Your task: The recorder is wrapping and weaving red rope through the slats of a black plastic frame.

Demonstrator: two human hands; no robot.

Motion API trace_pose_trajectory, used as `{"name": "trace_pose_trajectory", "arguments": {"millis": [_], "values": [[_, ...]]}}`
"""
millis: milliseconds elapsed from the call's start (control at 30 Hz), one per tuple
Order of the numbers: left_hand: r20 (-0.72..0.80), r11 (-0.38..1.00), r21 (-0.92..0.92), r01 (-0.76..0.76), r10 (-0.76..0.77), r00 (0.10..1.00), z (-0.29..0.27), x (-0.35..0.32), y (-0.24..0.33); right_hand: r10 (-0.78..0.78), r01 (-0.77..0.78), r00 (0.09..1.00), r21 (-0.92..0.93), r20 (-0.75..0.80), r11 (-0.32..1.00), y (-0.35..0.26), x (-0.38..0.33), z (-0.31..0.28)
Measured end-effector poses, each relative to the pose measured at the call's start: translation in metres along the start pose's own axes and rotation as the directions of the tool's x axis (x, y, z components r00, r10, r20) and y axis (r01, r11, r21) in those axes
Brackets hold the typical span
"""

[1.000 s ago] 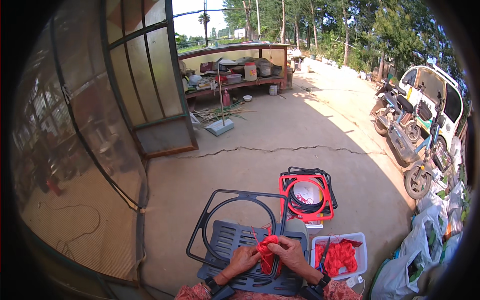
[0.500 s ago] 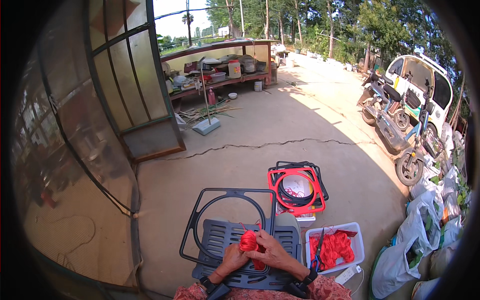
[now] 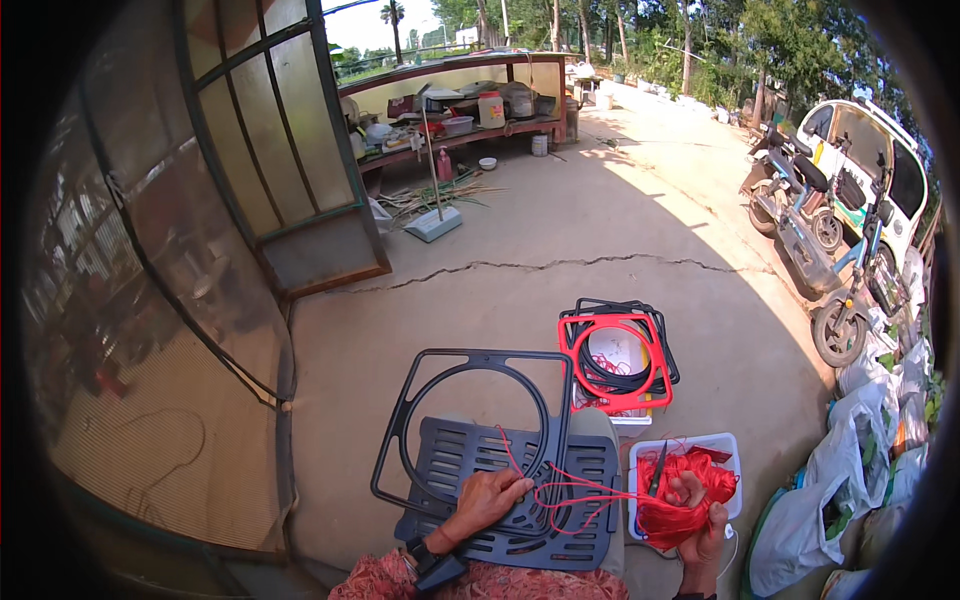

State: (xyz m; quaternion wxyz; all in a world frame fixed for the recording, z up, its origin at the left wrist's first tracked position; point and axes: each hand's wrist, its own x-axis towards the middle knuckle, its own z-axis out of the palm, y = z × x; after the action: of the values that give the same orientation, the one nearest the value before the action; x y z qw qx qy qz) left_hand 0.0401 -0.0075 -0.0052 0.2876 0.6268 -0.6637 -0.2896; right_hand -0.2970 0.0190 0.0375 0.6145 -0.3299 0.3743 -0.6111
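- The left hand (image 3: pixel 487 500) lies knuckles-up on the slatted black panel (image 3: pixel 520 480), fingers curled and pinching red cord (image 3: pixel 560 490) against the plastic.
- The right hand (image 3: pixel 705 530) is closed in a fist around the bundle (image 3: pixel 685 500) of that cord, gripped at its middle over the white tub (image 3: pixel 725 445); a dark slim tool (image 3: pixel 655 470) stands up beside the fingers, and I cannot tell whether the hand holds it.
- Between the 2 hands the cord runs in slack loops across the panel, so it looks thin, soft and light; it will likely tangle or snag on the slats, and it is best taken close to the point being worked, with the bundle held round its waist as now.
- The panel appears to be stiff moulded plastic, light enough to shift with 1 hand; its rim or the ring frame (image 3: pixel 470 420) rising from it gives the firmest hold.
- Just beyond, a red square frame (image 3: pixel 615 365) sits on a stack of black ones, with coiled cord inside.
- White sacks (image 3: pixel 800 520) crowd the right edge.
- Farther off, a crack (image 3: pixel 560 265) crosses the concrete yard, a metal-framed door (image 3: pixel 290 160) stands to the left, motorbikes (image 3: pixel 810 220) park on the right, and a cluttered shelf (image 3: pixel 470 115) lines the far side.
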Motion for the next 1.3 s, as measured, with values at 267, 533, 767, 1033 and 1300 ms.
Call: {"name": "trace_pose_trajectory", "arguments": {"millis": [267, 533, 767, 1033, 1300], "values": [[-0.042, 0.994, -0.091, 0.063, -0.068, 0.997, 0.006, -0.011, 0.002, 0.248, -0.286, 0.956, 0.677, 0.156, 0.679, -0.018, -0.071, -0.158], [-0.116, 0.979, -0.173, 0.109, -0.13, 0.985, -0.001, 0.009, 0.004, 0.215, -0.508, 0.559, -0.126, -0.8, 0.852, 0.002, -0.122, -0.235], [-0.107, 0.987, -0.159, 0.041, -0.058, 0.993, 0.01, 0.009, 0.004, 0.268, -0.256, 0.954, 0.099, -0.132, 0.962, -0.01, -0.046, -0.066], [-0.146, 0.996, -0.089, -0.01, -0.003, 0.989, 0.014, -0.007, 0.011, 0.471, -0.303, 0.879, -0.673, 0.077, 0.675, 0.04, 0.033, 0.077], [-0.177, 0.997, -0.067, -0.025, 0.013, 0.984, 0.002, -0.007, 0.012, 0.498, -0.137, 0.844, -0.817, 0.2, 0.56, 0.02, -0.004, 0.078]]}}
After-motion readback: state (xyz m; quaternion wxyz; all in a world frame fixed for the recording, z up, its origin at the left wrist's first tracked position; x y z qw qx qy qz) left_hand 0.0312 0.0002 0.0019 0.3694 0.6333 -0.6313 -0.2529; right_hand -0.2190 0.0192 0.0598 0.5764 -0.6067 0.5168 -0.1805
